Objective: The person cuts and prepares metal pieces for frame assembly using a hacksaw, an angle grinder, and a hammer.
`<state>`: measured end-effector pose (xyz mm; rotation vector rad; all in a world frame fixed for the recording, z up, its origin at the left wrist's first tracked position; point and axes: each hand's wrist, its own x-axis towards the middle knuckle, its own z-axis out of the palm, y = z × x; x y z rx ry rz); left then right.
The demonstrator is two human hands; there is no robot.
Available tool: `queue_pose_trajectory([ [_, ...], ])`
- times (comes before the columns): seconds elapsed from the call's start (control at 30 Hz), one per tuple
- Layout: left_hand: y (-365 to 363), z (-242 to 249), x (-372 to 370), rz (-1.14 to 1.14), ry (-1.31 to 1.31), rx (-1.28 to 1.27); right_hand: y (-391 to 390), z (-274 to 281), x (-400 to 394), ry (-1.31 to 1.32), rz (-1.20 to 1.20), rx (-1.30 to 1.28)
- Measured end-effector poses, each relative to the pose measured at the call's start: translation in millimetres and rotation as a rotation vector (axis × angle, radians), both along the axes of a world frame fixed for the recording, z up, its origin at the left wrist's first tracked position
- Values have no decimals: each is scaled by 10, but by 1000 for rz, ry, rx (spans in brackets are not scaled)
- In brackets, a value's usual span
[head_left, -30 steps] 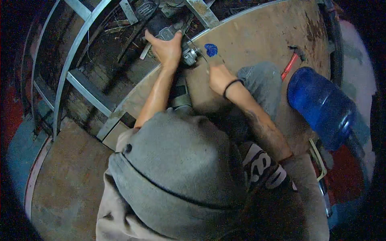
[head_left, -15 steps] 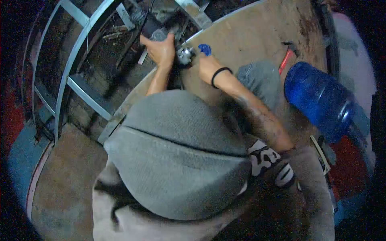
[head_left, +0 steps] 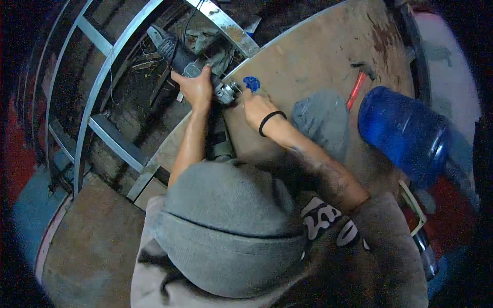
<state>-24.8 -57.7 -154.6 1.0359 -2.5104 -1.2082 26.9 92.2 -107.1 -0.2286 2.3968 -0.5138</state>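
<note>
My left hand (head_left: 195,92) is wrapped round the body of a dark angle grinder (head_left: 179,57), thumb and forefinger spread over its housing. The grinder's silver gear head (head_left: 226,94) points right, above the edge of the brown board (head_left: 303,49). My right hand (head_left: 259,112), with a black band at the wrist, is closed, its fingertips beside the gear head's spindle. What those fingers pinch is too small to make out. Just beyond them lies a small blue object (head_left: 251,83) on the board. A grey cap hides part of the view below the hands.
A red-handled hammer (head_left: 358,90) lies on the board at right, near a large blue water jug (head_left: 405,134) on its side. My grey-clad knee (head_left: 322,123) is between jug and right forearm. A curved metal frame (head_left: 97,77) with crossbars stands at left, over scraps and debris.
The whole view has shifted, so hands and board appear lower. More of the grinder's rear body shows now. My left hand stays on the grinder and my right hand stays by its head.
</note>
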Motion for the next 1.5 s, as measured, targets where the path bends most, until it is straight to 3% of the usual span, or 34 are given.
queue_pose_trajectory([
  [0.07, 7, 74, 35, 30, -75, 89, -33, 57, -35, -32, -28, -10],
  [0.13, 23, 73, 59, 34, -44, 23, -54, 31, -27, 33, -91, -63],
  [0.4, 15, 71, -16, -48, -116, 23, 359, 291, 364, -231, -83, 0],
  [0.57, 19, 109, -27, -52, -123, 49, -187, -96, -136, -35, -158, -37],
  [0.67, 9, 82, -9, -26, -92, 58, 23, -78, 48, 0, -130, -105],
  [0.73, -6, 14, 0, 6, -94, 31, 289, 258, 349, -220, -137, 14],
  [0.83, -22, -1, 5, 7, -136, 83, 376, 548, 403, -295, -97, 94],
  [0.97, 18, 152, -46, -21, -218, 59, -75, -34, -145, -71, -106, -32],
  [1.07, 14, 215, -34, -51, -174, 58, -100, 64, -230, -132, -72, -38],
  [1.13, 1, 210, -40, -32, -173, 88, 153, 98, 199, 139, -79, -152],
  [1.2, -7, 136, 12, -7, -170, 107, 401, 475, 433, -232, -92, -1],
  [1.5, 40, 67, -27, -49, -116, 40, -59, -39, -142, -64, -98, -34],
])
